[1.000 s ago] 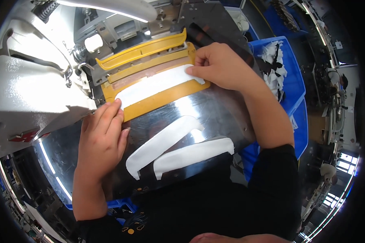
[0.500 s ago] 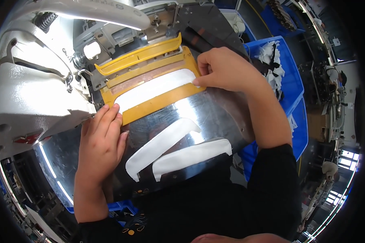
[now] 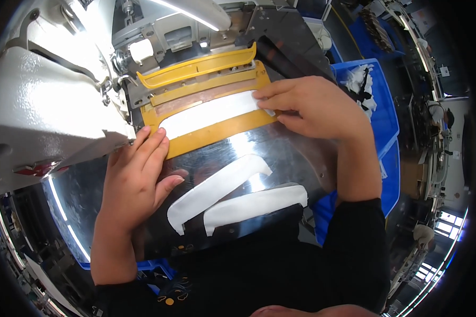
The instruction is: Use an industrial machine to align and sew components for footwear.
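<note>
A white curved fabric strip [image 3: 209, 115], like a collar piece, lies flat in the recess of a yellow template plate [image 3: 217, 139]. My left hand [image 3: 140, 177] rests at the strip's left end, fingers stretched out with the tips on the fabric and the plate's edge, thumb spread away. At the other end is my right hand [image 3: 322, 108], its extended fingertips touching the strip's right end and its thumb lower and apart. Nearer me, two similar white fabric pieces lie on the shiny metal table, an upper one [image 3: 211, 193] slanting and a lower one [image 3: 259, 205] flatter.
A white sewing machine [image 3: 53, 105] stands close on the left. Behind the plate rises a raised yellow clamp bar [image 3: 198, 68]. To the right, a blue bin [image 3: 388, 124] holds white and black scraps, with another blue bin [image 3: 391, 179] below it.
My right hand has gone from a bent thumb-and-finger hold at the strip's right end to stretched fingers laid on it. My left thumb has spread outward. The whole view has shifted slightly.
</note>
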The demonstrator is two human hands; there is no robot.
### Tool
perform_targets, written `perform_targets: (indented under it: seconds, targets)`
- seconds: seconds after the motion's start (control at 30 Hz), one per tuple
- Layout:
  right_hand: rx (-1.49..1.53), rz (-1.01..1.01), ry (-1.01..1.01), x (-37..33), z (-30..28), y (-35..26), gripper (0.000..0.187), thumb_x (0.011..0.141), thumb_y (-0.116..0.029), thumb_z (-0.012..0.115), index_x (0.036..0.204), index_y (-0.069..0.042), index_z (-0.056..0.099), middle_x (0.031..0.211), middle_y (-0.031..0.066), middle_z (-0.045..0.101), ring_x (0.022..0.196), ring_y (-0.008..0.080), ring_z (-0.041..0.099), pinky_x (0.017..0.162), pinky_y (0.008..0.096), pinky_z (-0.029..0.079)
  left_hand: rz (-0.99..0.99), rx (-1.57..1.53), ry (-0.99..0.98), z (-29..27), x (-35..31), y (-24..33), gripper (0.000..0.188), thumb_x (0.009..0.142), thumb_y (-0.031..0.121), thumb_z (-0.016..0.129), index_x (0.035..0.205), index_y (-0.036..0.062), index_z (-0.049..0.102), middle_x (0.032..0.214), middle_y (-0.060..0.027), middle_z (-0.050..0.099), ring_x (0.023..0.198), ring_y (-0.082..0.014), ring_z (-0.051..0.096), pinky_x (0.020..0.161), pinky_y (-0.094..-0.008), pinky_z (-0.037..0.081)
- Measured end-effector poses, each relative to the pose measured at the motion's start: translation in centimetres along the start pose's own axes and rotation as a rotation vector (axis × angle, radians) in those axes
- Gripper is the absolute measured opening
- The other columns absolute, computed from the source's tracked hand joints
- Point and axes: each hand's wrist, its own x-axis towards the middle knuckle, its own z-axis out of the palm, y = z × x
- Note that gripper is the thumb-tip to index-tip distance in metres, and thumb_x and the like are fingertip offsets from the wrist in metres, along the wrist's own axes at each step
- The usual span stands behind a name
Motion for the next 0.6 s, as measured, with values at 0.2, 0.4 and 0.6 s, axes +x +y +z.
perform_targets:
  seconds: [0.2,0.4,0.6]
  targets:
    - [0.176,0.562,0.461,0.5,-1.4,1.6,0.035,0.095,-0.031,0.079,0.116,-0.003,0.082,0.117,0.0150,0.081,0.097,0.0328,0.079,0.086,0.0414,0.061,0.051,-0.046,0.114,0.6,-0.4,-0.2,0.059,0.088,0.035,0.086,0.133,-0.0006,0.075,0.139,-0.0172,0.073,0.133,-0.0373,0.065,0.111,-0.0518,0.049]
    - [0.032,0.890,0.271,-0.7,-1.5,4.9,0.054,0.091,-0.039,0.086,0.128,0.000,0.077,0.115,0.0208,0.080,0.110,0.0365,0.077,0.094,0.0450,0.060,0.124,-0.061,0.216,0.3,0.1,0.7,0.042,0.080,0.024,0.090,0.112,-0.0012,0.079,0.114,-0.0145,0.075,0.110,-0.0356,0.070,0.100,-0.0488,0.054]
    - [0.119,0.823,0.208,-0.4,-1.4,5.9,0.040,0.089,-0.026,0.087,0.118,0.000,0.080,0.110,0.0202,0.081,0.105,0.0350,0.078,0.092,0.0440,0.061,0.158,-0.189,0.190,0.6,0.0,0.9,0.038,0.077,0.021,0.093,0.107,0.0015,0.079,0.105,-0.0102,0.073,0.103,-0.0320,0.070,0.095,-0.0463,0.054]
